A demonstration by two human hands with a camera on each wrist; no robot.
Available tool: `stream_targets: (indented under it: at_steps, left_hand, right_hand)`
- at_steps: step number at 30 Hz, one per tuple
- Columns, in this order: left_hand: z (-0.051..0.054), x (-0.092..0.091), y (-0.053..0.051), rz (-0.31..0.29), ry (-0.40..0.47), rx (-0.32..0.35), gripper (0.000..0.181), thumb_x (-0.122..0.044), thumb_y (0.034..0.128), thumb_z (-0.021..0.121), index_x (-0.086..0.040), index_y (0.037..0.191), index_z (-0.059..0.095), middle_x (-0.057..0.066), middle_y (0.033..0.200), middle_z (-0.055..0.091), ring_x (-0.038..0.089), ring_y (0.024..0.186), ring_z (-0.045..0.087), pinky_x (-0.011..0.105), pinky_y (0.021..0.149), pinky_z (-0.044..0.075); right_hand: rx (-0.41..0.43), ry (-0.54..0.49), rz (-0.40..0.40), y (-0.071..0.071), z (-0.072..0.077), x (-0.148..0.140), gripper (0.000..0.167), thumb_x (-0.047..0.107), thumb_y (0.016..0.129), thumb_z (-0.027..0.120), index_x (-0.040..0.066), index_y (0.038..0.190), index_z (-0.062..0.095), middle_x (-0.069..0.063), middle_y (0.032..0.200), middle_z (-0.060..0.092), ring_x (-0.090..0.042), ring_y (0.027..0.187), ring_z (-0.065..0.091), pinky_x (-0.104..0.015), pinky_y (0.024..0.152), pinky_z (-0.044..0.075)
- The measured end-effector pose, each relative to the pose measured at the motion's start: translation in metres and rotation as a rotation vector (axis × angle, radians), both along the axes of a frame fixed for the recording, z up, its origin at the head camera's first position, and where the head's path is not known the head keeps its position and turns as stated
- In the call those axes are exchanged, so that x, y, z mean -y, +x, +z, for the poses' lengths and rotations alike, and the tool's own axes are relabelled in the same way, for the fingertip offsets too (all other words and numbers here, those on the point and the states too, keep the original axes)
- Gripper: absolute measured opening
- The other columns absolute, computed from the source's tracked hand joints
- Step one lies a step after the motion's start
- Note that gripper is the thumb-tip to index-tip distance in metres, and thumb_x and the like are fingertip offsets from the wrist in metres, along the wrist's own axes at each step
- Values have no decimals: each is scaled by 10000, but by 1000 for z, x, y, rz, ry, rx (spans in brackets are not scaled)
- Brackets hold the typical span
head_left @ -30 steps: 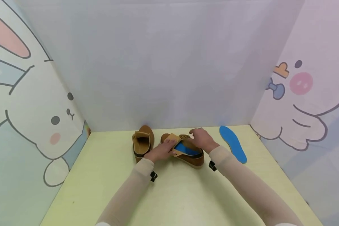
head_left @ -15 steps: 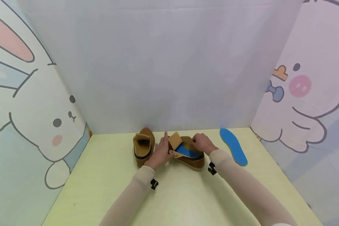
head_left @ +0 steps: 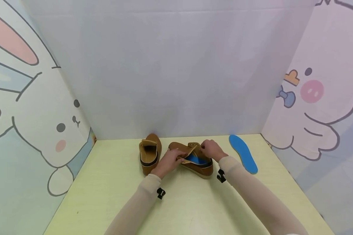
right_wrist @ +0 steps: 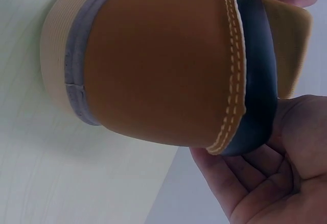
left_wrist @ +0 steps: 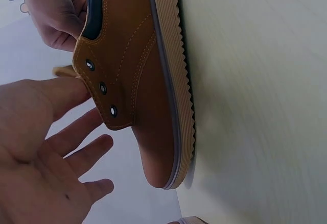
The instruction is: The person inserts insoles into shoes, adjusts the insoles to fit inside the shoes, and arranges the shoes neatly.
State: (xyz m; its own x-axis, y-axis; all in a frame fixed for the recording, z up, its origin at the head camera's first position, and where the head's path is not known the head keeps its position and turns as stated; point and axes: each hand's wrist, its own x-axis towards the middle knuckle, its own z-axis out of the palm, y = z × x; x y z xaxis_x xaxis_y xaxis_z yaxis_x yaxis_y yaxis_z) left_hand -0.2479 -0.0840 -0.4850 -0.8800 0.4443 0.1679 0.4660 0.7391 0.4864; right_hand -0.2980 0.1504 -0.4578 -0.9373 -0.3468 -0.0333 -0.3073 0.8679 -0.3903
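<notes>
A brown leather shoe (head_left: 204, 171) lies aslant on the table, toe to the left and back. Its opening shows a blue insole (head_left: 195, 159) inside. My left hand (head_left: 168, 161) pinches the tan tongue (head_left: 191, 150), its thumb at the edge of the eyelet flap in the left wrist view. The other fingers are spread beyond the flap. My right hand (head_left: 212, 150) grips the far side of the collar near the heel. In the right wrist view the shoe's heel (right_wrist: 158, 66) hides part of those fingers.
The matching brown shoe (head_left: 148, 169) stands at the left, toe toward the back wall. A loose blue insole (head_left: 243, 153) lies flat at the right. The back wall (head_left: 176, 71) and two side walls with cartoon animals enclose the table (head_left: 176, 209).
My left hand lifted off the front of the shoe, then came back and took the tongue, which now stands more upright. My right fingers closed onto the far collar.
</notes>
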Motion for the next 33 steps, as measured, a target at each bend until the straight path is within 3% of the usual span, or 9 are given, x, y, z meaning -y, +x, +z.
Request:
stream_targets:
  at_steps: [6,11,15,17,19,21,26,30,33]
  left_hand:
    - [-4,0,-2,-62,-34,-38,269,-124,987,676,-113,1248,742,30,1262,701,358,1380,476,692,1125,233]
    - [-3,-1,-1,-44,-29,-32,277,-116,1010,644,-120,1274,728,25,1236,713,331,1294,568,642,1138,270]
    - [0,-3,9,122,38,13,316,-112,1033,600,-90,1340,672,73,1151,725,248,894,683,445,912,537]
    - [3,-4,17,251,60,48,303,-121,1029,589,-67,1314,677,92,1079,728,189,715,619,373,724,556]
    - [6,-5,25,360,54,76,285,-133,1017,592,-59,1271,696,94,1026,734,157,698,612,358,629,532]
    - [9,-8,32,395,42,109,274,-137,1010,586,-43,1233,714,91,970,737,146,649,605,343,584,517]
    - [12,-18,44,316,100,162,315,-110,1020,562,20,1284,678,117,872,722,167,549,584,323,495,474]
    - [9,-25,45,309,99,137,352,-121,1017,580,44,1323,639,155,957,729,161,587,596,315,513,473]
    - [7,-29,44,300,71,122,383,-134,1019,584,46,1356,611,123,850,707,140,546,556,298,486,437]
  right_hand:
    - [-1,5,10,0,-1,-1,202,117,1012,618,43,894,764,0,654,586,-154,579,508,-289,554,426]
    - [-6,-2,16,0,-2,-2,196,123,1014,622,43,902,761,-38,689,625,-177,607,547,-310,575,448]
    - [-19,-12,43,3,-3,-1,222,104,1005,638,20,1192,720,-115,944,724,-239,812,678,-354,684,548]
    - [-43,-11,67,6,-2,0,358,92,994,652,44,1349,636,-150,1099,719,-282,942,698,-395,759,572]
    - [-93,-5,100,8,0,2,450,81,985,661,72,1427,576,-170,1205,689,-321,1035,681,-437,816,573]
    - [-167,7,144,9,3,4,436,76,982,667,107,1413,604,-174,1278,651,-332,1067,671,-456,841,571]
    - [-323,43,238,9,6,9,280,106,993,670,193,1244,756,-170,1374,566,-281,953,706,-424,783,595]
    - [-355,28,266,9,5,12,244,118,999,663,203,1194,783,-152,1361,573,-242,877,715,-386,723,597]
    - [-377,7,268,8,4,14,232,116,995,670,195,1180,786,-135,1331,594,-230,879,717,-383,717,595]
